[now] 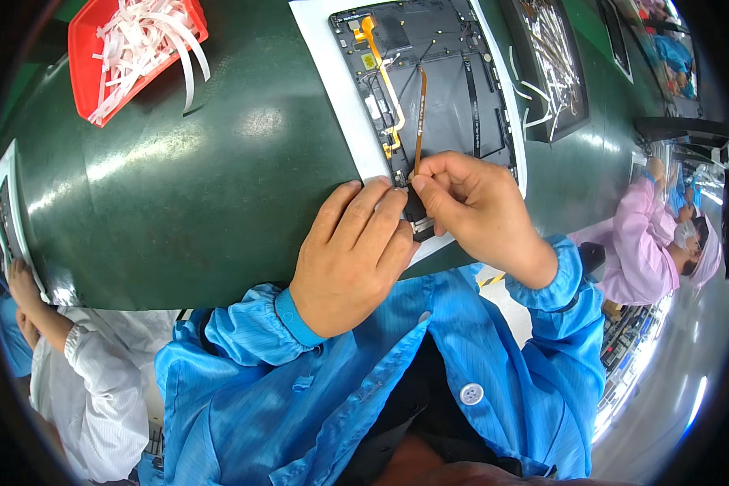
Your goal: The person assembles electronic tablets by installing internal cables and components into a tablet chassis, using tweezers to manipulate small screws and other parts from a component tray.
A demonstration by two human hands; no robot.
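Observation:
A black tablet housing (437,109), its inside facing up, lies on a white sheet (332,89). My right hand (482,211) pinches the near end of a narrow orange-brown flex cable (420,113) between thumb and index finger. That cable runs away from me across the housing. My left hand (352,251) lies with its fingers stretched over the housing's near left corner, fingertips close to the pinch. A yellow-orange flex cable (389,89) runs along the housing's left side, and a black strip (472,105) lies on its right. The pinched cable end is partly hidden by my fingers.
A red bin (83,69) of white strips stands far left on the green table (219,186). Beyond the housing, to the right, is a black tray (579,89) of thin strips, several overhanging its edge. Co-workers in white (105,405) and pink (636,243) sit either side.

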